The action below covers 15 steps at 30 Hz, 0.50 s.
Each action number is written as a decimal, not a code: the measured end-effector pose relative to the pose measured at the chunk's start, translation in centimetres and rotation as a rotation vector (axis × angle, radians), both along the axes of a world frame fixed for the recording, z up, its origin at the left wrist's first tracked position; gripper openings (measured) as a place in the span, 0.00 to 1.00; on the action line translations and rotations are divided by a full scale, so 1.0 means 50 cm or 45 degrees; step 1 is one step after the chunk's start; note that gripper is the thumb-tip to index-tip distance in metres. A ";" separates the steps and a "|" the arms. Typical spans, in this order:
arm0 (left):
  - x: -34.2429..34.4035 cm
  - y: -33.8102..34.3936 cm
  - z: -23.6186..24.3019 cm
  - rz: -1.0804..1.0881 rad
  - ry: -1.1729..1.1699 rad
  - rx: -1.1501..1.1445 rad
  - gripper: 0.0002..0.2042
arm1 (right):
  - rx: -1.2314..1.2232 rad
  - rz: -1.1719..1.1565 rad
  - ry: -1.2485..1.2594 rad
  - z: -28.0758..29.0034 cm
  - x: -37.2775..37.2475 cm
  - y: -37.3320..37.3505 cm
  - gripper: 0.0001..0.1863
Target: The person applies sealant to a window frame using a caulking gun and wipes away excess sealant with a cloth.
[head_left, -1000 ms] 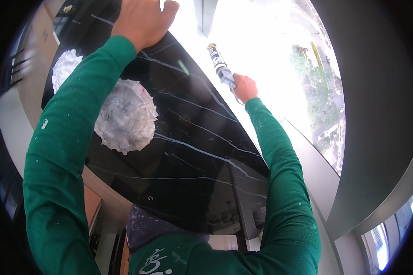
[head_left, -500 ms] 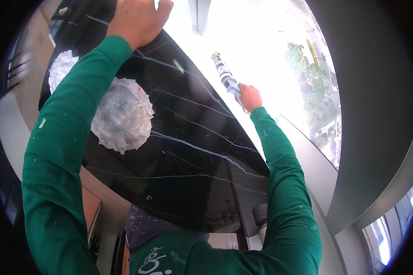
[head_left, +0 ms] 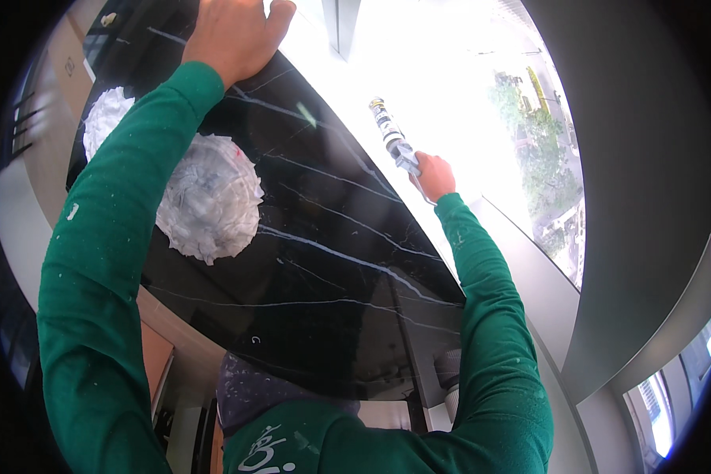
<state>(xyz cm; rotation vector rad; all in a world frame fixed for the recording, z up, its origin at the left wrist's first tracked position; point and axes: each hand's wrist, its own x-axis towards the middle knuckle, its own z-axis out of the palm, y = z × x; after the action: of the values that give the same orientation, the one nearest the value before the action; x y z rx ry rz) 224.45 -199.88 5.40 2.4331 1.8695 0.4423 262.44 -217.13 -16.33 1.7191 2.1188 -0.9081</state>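
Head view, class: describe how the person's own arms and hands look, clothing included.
The left sleeve and right sleeve are long, green and creased, with snug cuffs and pale specks; the left bears a larger whitish mark. The left hand and right hand wear no gloves.

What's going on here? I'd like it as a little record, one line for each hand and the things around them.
Left hand: over the far part of the slab, fingers cut off by the frame; grip unclear
Right hand: gripping a cartridge gun by its handle end
Surface: black slab with pale veins
On it: large crumpled white wad; smaller white wad partly behind the left sleeve
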 end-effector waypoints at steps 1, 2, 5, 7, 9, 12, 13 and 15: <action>0.002 0.000 0.004 0.005 -0.014 -0.007 0.23 | -0.028 -0.006 -0.008 0.002 0.004 0.003 0.05; -0.004 -0.004 -0.002 -0.001 -0.017 0.017 0.23 | 0.024 0.001 0.011 -0.006 0.006 -0.001 0.06; -0.065 -0.028 0.003 0.087 -0.034 -0.022 0.23 | 0.100 0.114 0.098 -0.025 -0.034 -0.005 0.05; -0.093 -0.028 -0.024 0.122 -0.099 -0.011 0.21 | 0.142 0.075 0.239 -0.020 -0.041 -0.011 0.05; -0.031 -0.005 -0.047 0.138 -0.139 0.026 0.20 | 0.021 -0.075 0.293 -0.080 0.038 -0.029 0.08; -0.013 0.024 -0.057 0.144 -0.012 0.092 0.23 | -0.034 -0.064 0.406 -0.178 0.006 -0.003 0.08; -0.056 0.012 -0.052 0.173 0.055 0.079 0.23 | -0.017 -0.034 0.377 -0.193 0.002 0.022 0.08; -0.079 0.006 -0.026 0.191 0.061 0.096 0.23 | 0.052 0.028 0.336 -0.180 -0.009 0.080 0.08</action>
<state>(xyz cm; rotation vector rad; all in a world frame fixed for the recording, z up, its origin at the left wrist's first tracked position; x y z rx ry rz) 220.50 -199.56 4.10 2.3785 2.1023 0.4733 261.98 -213.15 -25.33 1.6707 2.3299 -1.1488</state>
